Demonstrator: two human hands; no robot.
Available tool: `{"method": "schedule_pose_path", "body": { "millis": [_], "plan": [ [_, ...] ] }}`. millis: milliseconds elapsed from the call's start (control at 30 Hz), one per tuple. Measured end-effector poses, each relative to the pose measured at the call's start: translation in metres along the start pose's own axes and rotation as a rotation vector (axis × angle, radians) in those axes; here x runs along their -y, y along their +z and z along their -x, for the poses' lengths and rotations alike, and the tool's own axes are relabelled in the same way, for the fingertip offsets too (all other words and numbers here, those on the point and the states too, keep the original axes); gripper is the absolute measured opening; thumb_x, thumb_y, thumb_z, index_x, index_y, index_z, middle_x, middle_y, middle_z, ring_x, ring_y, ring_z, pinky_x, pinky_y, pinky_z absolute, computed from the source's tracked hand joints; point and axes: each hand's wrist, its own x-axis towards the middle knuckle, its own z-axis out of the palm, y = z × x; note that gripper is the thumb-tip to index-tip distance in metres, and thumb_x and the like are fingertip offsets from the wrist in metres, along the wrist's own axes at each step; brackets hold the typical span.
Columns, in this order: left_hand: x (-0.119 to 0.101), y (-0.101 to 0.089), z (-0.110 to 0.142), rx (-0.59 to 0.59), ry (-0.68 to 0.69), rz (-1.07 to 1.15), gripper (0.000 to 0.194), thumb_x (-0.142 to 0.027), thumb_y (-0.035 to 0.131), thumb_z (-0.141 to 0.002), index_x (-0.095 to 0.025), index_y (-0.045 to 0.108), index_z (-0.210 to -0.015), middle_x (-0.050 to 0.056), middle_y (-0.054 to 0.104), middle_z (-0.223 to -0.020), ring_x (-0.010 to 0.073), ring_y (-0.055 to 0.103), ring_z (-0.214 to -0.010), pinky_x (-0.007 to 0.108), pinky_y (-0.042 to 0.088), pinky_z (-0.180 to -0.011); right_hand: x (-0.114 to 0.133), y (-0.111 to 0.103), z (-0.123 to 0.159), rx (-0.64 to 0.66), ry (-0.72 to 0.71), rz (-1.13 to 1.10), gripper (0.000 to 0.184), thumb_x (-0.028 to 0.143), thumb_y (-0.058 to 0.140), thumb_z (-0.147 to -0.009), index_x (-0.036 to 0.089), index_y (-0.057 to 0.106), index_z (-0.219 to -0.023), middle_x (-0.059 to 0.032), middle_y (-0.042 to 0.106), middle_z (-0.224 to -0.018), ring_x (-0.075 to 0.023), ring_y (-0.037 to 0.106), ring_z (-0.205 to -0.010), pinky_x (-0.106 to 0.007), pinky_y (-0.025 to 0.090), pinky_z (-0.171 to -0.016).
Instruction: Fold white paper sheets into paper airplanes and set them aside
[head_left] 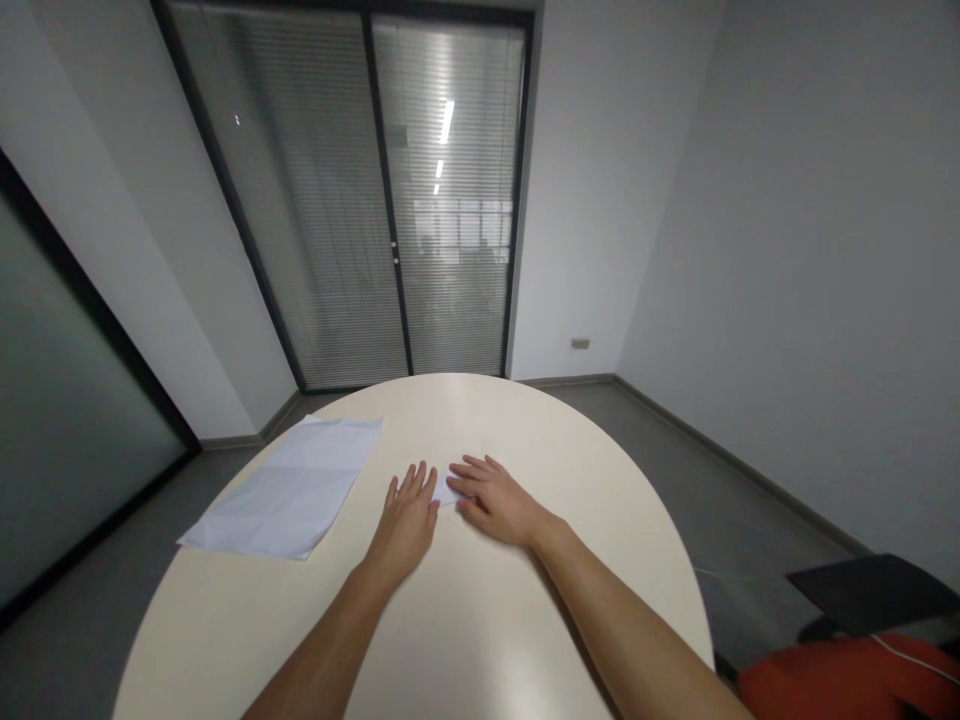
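The left hand (406, 522) and right hand (496, 502) lie spread, palms down, over a small white paper (445, 489) at the round table (592, 490)'s middle; it looks pressed flat, what remains is unclear; a large creased sheet (294, 492) lies untouched at left.

The light is dim, with soft glare on the near tabletop (465, 620)

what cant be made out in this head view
- White paper slip: head view, ends hidden by left hand and right hand.
- Round table: head view, near side cut off by bottom edge.
- Red-orange object: head view, cut off at lower right.
- Area behind blinds: head view, blurred through slats.
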Motion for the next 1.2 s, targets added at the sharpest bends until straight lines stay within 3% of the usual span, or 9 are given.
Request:
{"method": "schedule_pose_path", "body": {
  "millis": [100, 167, 367, 600, 733, 833, 1033, 1200],
  "plan": [
    [0.001, 0.001, 0.001, 0.028, 0.026, 0.031, 0.055, -0.016, 0.032, -0.098, -0.016, 0.042, -0.152, 0.014, 0.031, -0.164, 0.0299, 0.025, -0.153, 0.056, 0.025, -0.122, 0.006, 0.004, 0.001, 0.127, 0.024, -0.035, 0.056, 0.039, 0.049, -0.100, 0.023, 0.044, -0.153, -0.0141, 0.040, -0.160, -0.0340, 0.031, -0.150, -0.060, 0.025, -0.119],
    [0.000, -0.001, 0.002, 0.068, 0.032, 0.059, 0.053, -0.021, 0.033, -0.100, -0.017, 0.044, -0.152, 0.014, 0.031, -0.164, 0.0304, 0.025, -0.153, 0.056, 0.027, -0.121, 0.005, 0.005, 0.002, 0.166, 0.059, -0.048, 0.061, 0.044, 0.047, -0.101, 0.022, 0.037, -0.157, -0.0151, 0.036, -0.161, -0.0342, 0.028, -0.151, -0.061, 0.022, -0.120],
    [-0.007, -0.005, 0.007, 0.130, 0.024, 0.025, 0.061, -0.043, 0.032, -0.103, -0.013, 0.039, -0.155, 0.017, 0.028, -0.164, 0.0360, 0.019, -0.154, 0.058, 0.024, -0.122, 0.003, 0.005, 0.003, 0.199, 0.128, -0.065, 0.066, 0.057, 0.039, -0.102, 0.024, 0.032, -0.159, -0.0129, 0.030, -0.164, -0.0358, 0.022, -0.153, -0.062, 0.014, -0.122],
    [-0.010, -0.006, 0.009, 0.163, 0.016, -0.039, 0.063, -0.038, 0.035, -0.100, -0.013, 0.034, -0.157, 0.018, 0.022, -0.165, 0.0365, 0.015, -0.154, 0.056, 0.022, -0.122, 0.000, 0.010, 0.005, 0.214, 0.256, -0.013, 0.064, 0.051, 0.029, -0.105, 0.021, 0.026, -0.161, -0.0101, 0.022, -0.166, -0.0363, 0.013, -0.155, -0.062, 0.010, -0.123],
    [-0.009, -0.007, 0.010, 0.145, 0.025, -0.036, 0.063, -0.031, 0.037, -0.096, -0.014, 0.034, -0.157, 0.015, 0.022, -0.166, 0.0346, 0.015, -0.155, 0.056, 0.022, -0.122, 0.000, 0.012, 0.005, 0.150, 0.233, 0.031, 0.058, 0.044, 0.030, -0.106, 0.022, 0.032, -0.159, -0.0105, 0.029, -0.165, -0.0364, 0.019, -0.154, -0.064, 0.015, -0.121],
    [-0.011, -0.007, 0.011, 0.134, 0.024, -0.041, 0.064, -0.028, 0.039, -0.095, -0.014, 0.035, -0.157, 0.015, 0.022, -0.166, 0.0341, 0.017, -0.155, 0.055, 0.023, -0.122, 0.001, 0.009, 0.003, 0.101, 0.166, 0.067, 0.052, 0.037, 0.035, -0.105, 0.022, 0.043, -0.154, -0.0121, 0.038, -0.161, -0.0355, 0.027, -0.151, -0.063, 0.025, -0.119],
    [-0.015, -0.010, 0.010, 0.112, 0.013, -0.074, 0.061, -0.023, 0.038, -0.094, -0.013, 0.040, -0.155, 0.015, 0.029, -0.164, 0.0344, 0.023, -0.153, 0.053, 0.027, -0.121, 0.003, 0.002, -0.004, 0.023, -0.120, 0.039, 0.036, 0.024, 0.051, -0.097, 0.024, 0.070, -0.127, -0.0109, 0.059, -0.145, -0.0248, 0.053, -0.135, -0.045, 0.031, -0.120],
    [-0.014, -0.006, 0.010, 0.099, -0.004, -0.042, 0.059, -0.028, 0.038, -0.097, -0.016, 0.041, -0.154, 0.014, 0.029, -0.164, 0.0343, 0.024, -0.153, 0.054, 0.028, -0.121, 0.001, -0.001, -0.002, 0.040, -0.092, 0.000, 0.031, 0.024, 0.055, -0.094, 0.025, 0.075, -0.118, -0.0098, 0.062, -0.142, -0.0255, 0.056, -0.132, -0.045, 0.037, -0.116]
  ]
}}
